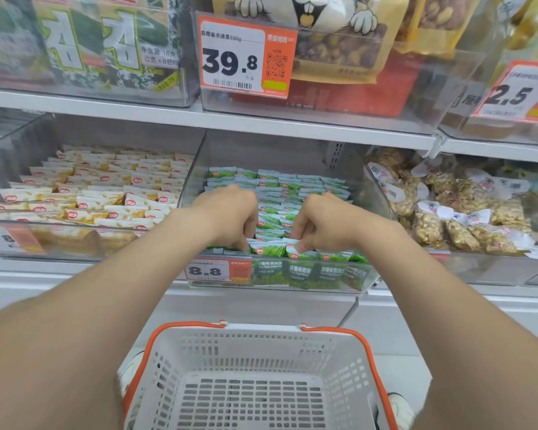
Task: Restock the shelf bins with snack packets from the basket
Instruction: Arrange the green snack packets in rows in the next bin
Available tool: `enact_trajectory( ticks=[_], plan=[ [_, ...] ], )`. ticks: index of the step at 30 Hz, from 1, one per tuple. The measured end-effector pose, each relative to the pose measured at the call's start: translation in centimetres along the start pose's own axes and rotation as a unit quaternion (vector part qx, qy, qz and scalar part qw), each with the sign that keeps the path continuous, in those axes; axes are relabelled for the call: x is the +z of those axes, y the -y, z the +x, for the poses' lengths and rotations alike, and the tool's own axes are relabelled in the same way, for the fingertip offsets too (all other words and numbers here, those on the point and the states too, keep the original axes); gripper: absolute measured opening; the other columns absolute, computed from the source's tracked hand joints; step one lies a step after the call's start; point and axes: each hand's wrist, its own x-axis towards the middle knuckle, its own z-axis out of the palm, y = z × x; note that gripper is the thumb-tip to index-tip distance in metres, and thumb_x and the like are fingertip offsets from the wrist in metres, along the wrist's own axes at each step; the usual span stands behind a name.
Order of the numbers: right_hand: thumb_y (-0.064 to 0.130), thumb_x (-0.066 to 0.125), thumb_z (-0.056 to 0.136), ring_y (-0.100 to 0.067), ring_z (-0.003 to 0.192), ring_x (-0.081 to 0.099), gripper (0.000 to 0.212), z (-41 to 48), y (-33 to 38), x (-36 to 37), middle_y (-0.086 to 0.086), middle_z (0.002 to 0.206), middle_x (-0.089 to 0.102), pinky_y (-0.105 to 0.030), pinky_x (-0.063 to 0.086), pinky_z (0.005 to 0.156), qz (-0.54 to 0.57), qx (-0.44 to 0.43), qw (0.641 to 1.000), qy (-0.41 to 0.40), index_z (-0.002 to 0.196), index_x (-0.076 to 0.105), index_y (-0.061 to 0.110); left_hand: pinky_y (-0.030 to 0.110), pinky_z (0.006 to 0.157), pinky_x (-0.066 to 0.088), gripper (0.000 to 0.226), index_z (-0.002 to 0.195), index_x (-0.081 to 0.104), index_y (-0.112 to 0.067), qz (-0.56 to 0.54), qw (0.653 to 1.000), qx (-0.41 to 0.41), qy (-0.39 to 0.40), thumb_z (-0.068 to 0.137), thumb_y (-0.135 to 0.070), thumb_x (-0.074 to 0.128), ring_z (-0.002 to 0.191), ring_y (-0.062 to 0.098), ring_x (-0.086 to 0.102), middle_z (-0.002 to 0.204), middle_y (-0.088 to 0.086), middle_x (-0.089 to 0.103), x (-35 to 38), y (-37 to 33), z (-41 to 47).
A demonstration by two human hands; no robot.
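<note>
A clear shelf bin (199, 169) in the middle holds rows of green snack packets (295, 187). Both my hands reach into its front part. My left hand (227, 215) has its fingers curled down among the front packets, fingertips hidden between them. My right hand (320, 225) pinches the top edge of a green packet (295, 251) in the front row. Below on the floor stands the white basket (348, 361) with orange handles; no packets show inside it.
Left bin (84, 246) holds white and yellow packets (106, 187). Right bin (494, 268) holds clear bags of nuts (466, 212). An upper shelf (261, 121) carries large bags and price tags overhead. A price tag reading 8.8 (218, 270) hangs on the middle bin's front.
</note>
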Motion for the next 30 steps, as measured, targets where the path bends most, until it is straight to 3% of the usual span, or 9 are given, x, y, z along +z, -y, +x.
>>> enact_trajectory(
  ticks=[3, 6, 13, 15, 19, 22, 26, 30],
  plan=[
    [0.020, 0.080, 0.088, -0.002, 0.080, 0.071, 0.006, 0.2, 0.1, 0.0, 0.014, 0.078, 0.075, -0.032, 0.058, 0.090, -0.004, -0.017, 1.000, -0.010, 0.093, 0.082, 0.017, 0.038, 0.074, 0.058, 0.015, 0.079, 0.073, -0.027, -0.008, 0.999, -0.005, -0.041, 0.082, -0.026, 0.088, 0.082, 0.014, 0.068, 0.074, -0.016, 0.067, -0.7, 0.6, -0.2],
    [0.024, 0.082, 0.086, -0.005, 0.081, 0.069, 0.014, 0.5, 0.3, 0.3, 0.013, 0.081, 0.075, -0.032, 0.059, 0.084, -0.021, -0.017, 1.000, -0.012, 0.099, 0.081, 0.018, 0.035, 0.074, 0.053, 0.006, 0.091, 0.077, -0.030, -0.001, 0.998, 0.035, -0.056, 0.092, -0.024, 0.077, 0.089, 0.014, 0.066, 0.081, -0.017, 0.066, -0.7, 0.5, 0.2],
    [0.028, 0.084, 0.086, -0.016, 0.089, 0.063, 0.014, 1.2, -0.8, 0.4, 0.015, 0.075, 0.068, -0.041, 0.054, 0.092, -0.074, -0.001, 0.997, -0.018, 0.095, 0.080, 0.019, 0.027, 0.055, 0.034, 0.006, 0.088, 0.075, -0.027, 0.053, 0.996, 0.051, -0.040, 0.089, -0.024, 0.079, 0.087, 0.020, 0.065, 0.076, -0.014, 0.061, 1.0, -1.8, 1.7],
    [0.028, 0.085, 0.084, -0.016, 0.086, 0.067, 0.013, 1.4, -0.9, 0.8, 0.015, 0.070, 0.068, -0.040, 0.055, 0.090, -0.065, -0.009, 0.998, -0.014, 0.090, 0.080, 0.018, 0.030, 0.059, 0.039, 0.012, 0.081, 0.072, -0.027, 0.052, 0.997, 0.031, -0.047, 0.088, -0.028, 0.081, 0.086, 0.020, 0.065, 0.078, -0.013, 0.063, 1.1, -1.6, 2.0],
    [0.034, 0.088, 0.081, 0.000, 0.070, 0.067, 0.015, 1.2, -1.3, 0.4, 0.013, 0.066, 0.071, -0.027, 0.056, 0.071, -0.014, -0.016, 0.999, -0.047, 0.081, 0.082, 0.021, 0.035, 0.062, 0.044, 0.025, 0.073, 0.064, -0.027, 0.038, 0.998, -0.013, -0.055, 0.088, -0.038, 0.082, 0.090, 0.024, 0.067, 0.086, -0.006, 0.068, 1.5, -1.5, 2.1],
    [0.021, 0.084, 0.085, -0.002, 0.070, 0.067, 0.003, 1.0, -2.0, -0.1, 0.015, 0.067, 0.069, -0.029, 0.058, 0.076, -0.004, -0.013, 0.993, -0.116, 0.083, 0.082, 0.019, 0.036, 0.062, 0.047, 0.025, 0.077, 0.067, -0.022, 0.028, 0.998, -0.013, -0.055, 0.089, -0.041, 0.080, 0.085, 0.027, 0.067, 0.084, -0.002, 0.069, 1.6, -1.7, 2.2],
    [0.021, 0.085, 0.083, -0.005, 0.069, 0.066, 0.005, 1.4, -2.1, 0.9, 0.016, 0.064, 0.065, -0.028, 0.056, 0.075, -0.029, -0.021, 0.995, -0.093, 0.083, 0.082, 0.018, 0.037, 0.068, 0.050, 0.019, 0.084, 0.069, -0.024, 0.014, 0.997, 0.009, -0.078, 0.093, -0.039, 0.076, 0.087, 0.028, 0.068, 0.087, 0.000, 0.069, 1.3, -1.7, 2.4],
    [0.026, 0.086, 0.083, -0.007, 0.071, 0.069, 0.008, 2.2, -2.3, 1.2, 0.012, 0.069, 0.072, -0.024, 0.051, 0.074, -0.009, -0.014, 0.996, -0.087, 0.081, 0.081, 0.020, 0.038, 0.080, 0.039, 0.016, 0.088, 0.072, -0.028, 0.057, 0.996, 0.009, -0.062, 0.087, -0.040, 0.082, 0.094, 0.027, 0.067, 0.091, -0.003, 0.070, 1.4, -2.2, 2.7]
  ],
)
